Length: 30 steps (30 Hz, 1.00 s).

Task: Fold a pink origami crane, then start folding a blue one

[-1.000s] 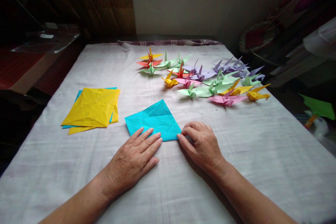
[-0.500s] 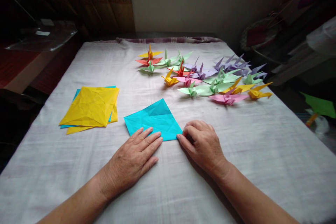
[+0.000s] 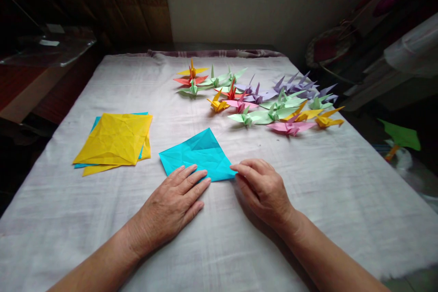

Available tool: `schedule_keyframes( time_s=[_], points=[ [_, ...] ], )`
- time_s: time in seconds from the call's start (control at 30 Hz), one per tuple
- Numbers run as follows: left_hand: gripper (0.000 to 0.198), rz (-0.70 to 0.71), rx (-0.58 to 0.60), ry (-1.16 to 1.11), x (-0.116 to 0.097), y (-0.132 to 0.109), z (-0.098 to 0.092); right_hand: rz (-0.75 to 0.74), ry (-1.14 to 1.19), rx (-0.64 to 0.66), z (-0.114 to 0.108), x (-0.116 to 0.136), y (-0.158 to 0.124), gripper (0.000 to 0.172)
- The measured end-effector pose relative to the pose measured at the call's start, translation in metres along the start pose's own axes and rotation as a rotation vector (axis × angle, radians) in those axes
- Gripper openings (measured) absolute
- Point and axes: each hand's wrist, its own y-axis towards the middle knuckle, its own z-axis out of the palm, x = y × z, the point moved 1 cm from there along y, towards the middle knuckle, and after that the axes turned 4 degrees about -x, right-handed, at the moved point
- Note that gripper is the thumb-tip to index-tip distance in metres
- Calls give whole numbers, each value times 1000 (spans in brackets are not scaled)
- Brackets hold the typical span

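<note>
A creased sheet of blue origami paper lies on the cloth in front of me, one corner pointing away. My left hand rests flat on its near left part, fingers stretched out, covering some of the near edge. At the right corner, my right hand pinches the paper between index finger and thumb, with the other fingers curled behind. That corner is lifted slightly off the cloth.
Left of the sheet lies a stack of creased yellow and blue paper squares. Several folded paper cranes in green, purple, pink, red and yellow stand at the back right. A white cloth covers the table.
My right index finger has moved onto the top of the right corner, and the thumb has slipped under it. The left hand stays flat on the paper. The view has shifted slightly.
</note>
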Motion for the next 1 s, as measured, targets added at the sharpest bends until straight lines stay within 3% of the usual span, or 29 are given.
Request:
schedule_keyframes(
  time_s=[0.13,0.3,0.5,0.77,1.0],
  points=[
    [41,-10,-3,-5,0,0,2,-161,-141,152,2,20,-5,28],
    [42,-15,2,-11,1,-1,4,-110,-285,264,9,34,-5,29],
    [41,-14,15,-4,1,0,2,-101,-342,284,6,34,-6,32],
    [40,-10,-3,-7,0,1,1,-48,-415,265,-14,13,-20,30],
    [41,6,20,13,5,-3,1,-37,-408,256,-14,11,-20,28]
  ],
)
